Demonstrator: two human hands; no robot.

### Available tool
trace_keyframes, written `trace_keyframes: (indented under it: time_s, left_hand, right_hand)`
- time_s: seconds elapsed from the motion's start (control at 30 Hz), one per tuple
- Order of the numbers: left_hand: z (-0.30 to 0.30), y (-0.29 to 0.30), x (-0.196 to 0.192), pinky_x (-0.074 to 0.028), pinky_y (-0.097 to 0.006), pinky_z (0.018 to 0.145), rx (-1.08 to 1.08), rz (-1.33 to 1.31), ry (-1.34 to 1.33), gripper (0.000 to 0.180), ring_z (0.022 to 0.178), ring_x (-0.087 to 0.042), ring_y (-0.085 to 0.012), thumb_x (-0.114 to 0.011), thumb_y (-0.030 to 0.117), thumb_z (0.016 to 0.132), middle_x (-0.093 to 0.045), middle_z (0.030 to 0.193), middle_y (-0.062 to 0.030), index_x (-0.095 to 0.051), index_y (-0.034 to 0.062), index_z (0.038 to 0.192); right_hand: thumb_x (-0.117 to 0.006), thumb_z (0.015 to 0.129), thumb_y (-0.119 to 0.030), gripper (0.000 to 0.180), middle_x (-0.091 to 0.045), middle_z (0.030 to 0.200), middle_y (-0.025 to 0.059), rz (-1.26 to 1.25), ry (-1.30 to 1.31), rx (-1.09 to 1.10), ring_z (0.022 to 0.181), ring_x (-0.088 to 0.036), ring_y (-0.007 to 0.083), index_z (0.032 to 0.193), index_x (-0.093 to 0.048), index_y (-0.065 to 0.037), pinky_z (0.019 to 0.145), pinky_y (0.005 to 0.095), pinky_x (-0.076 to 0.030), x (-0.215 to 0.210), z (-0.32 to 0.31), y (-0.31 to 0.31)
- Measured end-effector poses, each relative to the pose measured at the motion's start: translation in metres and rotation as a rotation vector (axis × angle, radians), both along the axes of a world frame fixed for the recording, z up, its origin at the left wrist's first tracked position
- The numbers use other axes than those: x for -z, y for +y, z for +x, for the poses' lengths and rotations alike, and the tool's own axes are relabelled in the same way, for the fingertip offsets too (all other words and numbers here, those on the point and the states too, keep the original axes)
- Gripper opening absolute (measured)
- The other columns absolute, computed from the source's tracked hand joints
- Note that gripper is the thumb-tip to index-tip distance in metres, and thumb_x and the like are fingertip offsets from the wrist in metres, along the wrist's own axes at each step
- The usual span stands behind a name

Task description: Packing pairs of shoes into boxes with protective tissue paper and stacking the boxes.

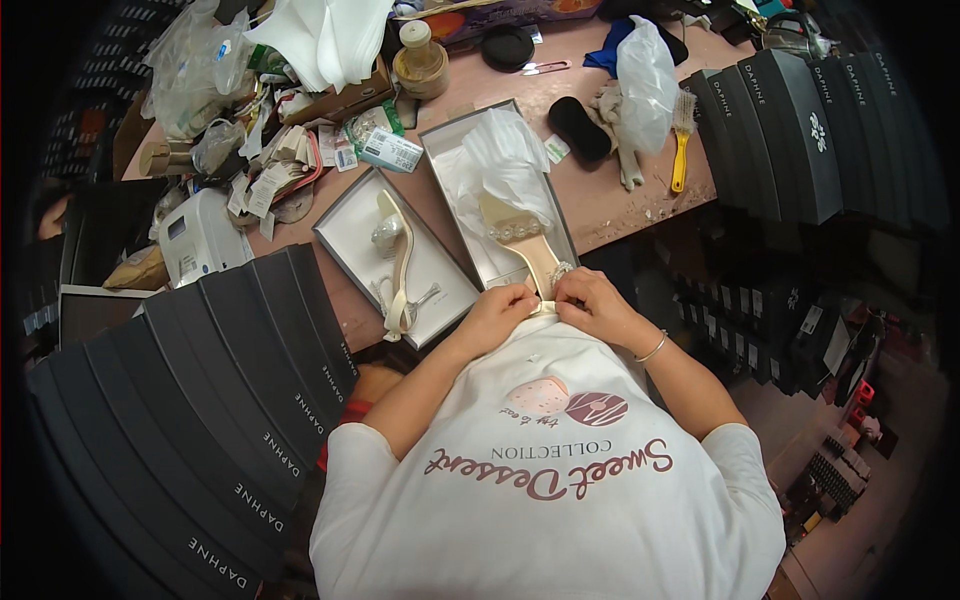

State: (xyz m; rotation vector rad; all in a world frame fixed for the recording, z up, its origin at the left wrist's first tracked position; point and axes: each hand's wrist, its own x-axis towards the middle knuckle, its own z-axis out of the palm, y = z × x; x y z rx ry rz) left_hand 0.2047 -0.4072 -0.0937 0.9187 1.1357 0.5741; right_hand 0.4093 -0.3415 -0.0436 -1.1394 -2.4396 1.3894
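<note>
Both the left hand (497, 312) and right hand (592, 303) pinch their fingers shut on the cream, beaded sandal's (528, 250) thin strap.

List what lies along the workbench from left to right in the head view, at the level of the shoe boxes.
White label printer → box lid holding a cream heeled sandal → open box with tissue paper → black oval pad → yellow-handled brush → row of black shoe boxes.

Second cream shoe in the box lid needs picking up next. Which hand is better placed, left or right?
Left, probably. The left hand sits nearer the shoe in the lid; the right hand would have to cross over the shoe both hands are pinching.
</note>
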Motion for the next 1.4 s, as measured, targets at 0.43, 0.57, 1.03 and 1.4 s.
trace_keyframes:
  time_s: [0.43,0.57,1.03,1.4]
  left_hand:
    - [-0.013,0.001,0.013,-0.033,-0.015,0.048,-0.182,-0.443,-0.371,0.019,0.060,-0.046,-0.0005,-0.055,0.025,0.096,-0.057,0.078,0.0040,-0.059,0.0073,0.089]
    - [-0.013,0.007,0.005,-0.033,-0.016,0.047,-0.257,-0.505,-0.373,0.017,0.059,-0.047,-0.0024,-0.054,0.020,0.095,-0.058,0.078,0.0013,-0.058,0.0058,0.088]
    - [-0.021,0.010,-0.020,-0.047,-0.026,0.066,-0.069,0.272,0.453,0.033,0.074,-0.057,-0.0152,-0.062,0.028,0.092,-0.060,0.098,-0.0078,-0.060,0.0017,0.111]
    - [-0.100,0.073,-0.023,-0.048,-0.026,0.080,-0.942,0.339,-0.120,0.025,0.085,-0.060,-0.0119,-0.059,0.007,0.093,-0.066,0.103,-0.0043,-0.060,0.0008,0.117]
  right_hand:
    - [-0.066,0.081,-0.019,0.041,-0.053,0.123,0.0162,0.120,0.020,0.233,0.109,-0.053,0.0306,0.119,-0.057,-0.003,0.097,0.0409,-0.038,-0.004,0.014,0.010]
    - [-0.068,0.084,-0.018,0.058,-0.043,0.136,0.0186,0.059,-0.018,0.627,0.119,-0.050,0.0290,0.135,-0.044,-0.004,0.094,0.0367,-0.043,0.017,0.058,0.016]
    - [-0.061,0.089,-0.016,0.027,-0.064,0.104,0.0059,-0.216,0.807,1.178,0.092,-0.061,0.0165,0.114,-0.058,-0.004,0.077,0.0301,-0.047,0.047,0.102,0.216]
    - [-0.062,0.088,-0.009,0.027,-0.061,0.111,0.0122,-0.076,0.484,0.012,0.097,-0.061,0.0215,0.113,-0.060,0.002,0.087,0.0327,-0.047,-0.042,-0.078,0.113]
